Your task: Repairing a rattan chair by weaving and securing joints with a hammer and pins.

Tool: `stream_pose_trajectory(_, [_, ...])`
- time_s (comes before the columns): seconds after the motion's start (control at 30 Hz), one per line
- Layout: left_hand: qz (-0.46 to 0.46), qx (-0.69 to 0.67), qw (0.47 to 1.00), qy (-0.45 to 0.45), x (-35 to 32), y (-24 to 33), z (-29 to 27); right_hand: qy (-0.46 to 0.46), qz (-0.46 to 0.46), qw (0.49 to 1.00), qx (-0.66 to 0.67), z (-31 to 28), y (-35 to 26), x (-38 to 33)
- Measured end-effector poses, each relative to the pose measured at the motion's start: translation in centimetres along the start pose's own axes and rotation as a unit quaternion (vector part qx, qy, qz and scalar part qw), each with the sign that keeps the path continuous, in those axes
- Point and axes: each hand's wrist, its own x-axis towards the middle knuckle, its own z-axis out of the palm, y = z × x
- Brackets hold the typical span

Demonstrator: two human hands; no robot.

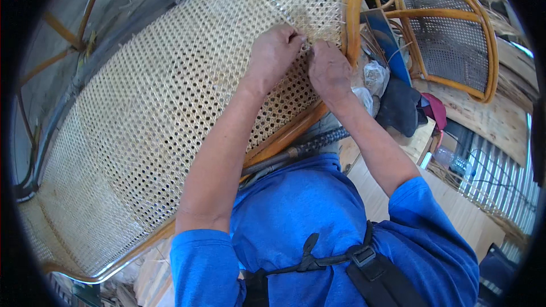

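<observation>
A long panel of woven cane (pixel 165 96), pale and full of small holes, lies before me inside a curved brown rattan frame (pixel 354 17). Over its right part, close to that frame, both hands work side by side. My left hand (pixel 274 57) is closed, thumb and forefinger pinched at the weave; a small pale bit shows at the fingertips, probably a cane strand, too small to be sure. My right hand (pixel 330 71) is closed as well, its fingers curled down against the cane. What it grips is hidden behind the knuckles.
At the upper right stands a rattan chair (pixel 446 34) with a dark woven back. A blue board (pixel 389 42), clear plastic bags (pixel 375 79), a dark cloth (pixel 401 105) and a plastic bottle (pixel 452 160) lie to my right. Rattan poles (pixel 62 31) rise at the far left.
</observation>
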Motion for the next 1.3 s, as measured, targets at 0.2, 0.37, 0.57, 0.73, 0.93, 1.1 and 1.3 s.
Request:
stream_pose_trajectory(0.2, [-0.008,0.033,0.999,0.010,-0.1,-0.1,0.4,-0.224,-0.057,0.964,0.132,-5.8,-3.4,-3.9])
stream_pose_trajectory(0.37, [-0.025,0.046,0.998,-0.026,0.6,0.3,0.0,-0.336,-0.232,0.896,0.175,-6.9,-4.3,-11.5])
stream_pose_trajectory(0.57, [-0.086,0.036,0.994,-0.057,0.8,1.0,-0.1,-0.406,-0.161,0.885,0.161,-7.2,0.0,-12.5])
stream_pose_trajectory(0.73, [-0.077,0.033,0.996,-0.043,1.0,0.0,0.4,-0.452,-0.068,0.838,0.297,-11.7,5.1,-12.6])
stream_pose_trajectory(0.93, [-0.061,0.106,0.992,-0.031,0.7,1.7,0.9,-0.286,0.122,0.902,0.298,-12.7,7.9,-10.4])
stream_pose_trajectory(1.1, [-0.049,0.119,0.992,-0.009,0.6,1.1,1.2,-0.285,0.119,0.903,0.299,-11.5,7.7,-8.4])
stream_pose_trajectory(1.3, [-0.013,0.129,0.991,0.011,0.5,0.7,1.7,-0.173,0.069,0.940,0.287,-9.1,7.4,-8.3])
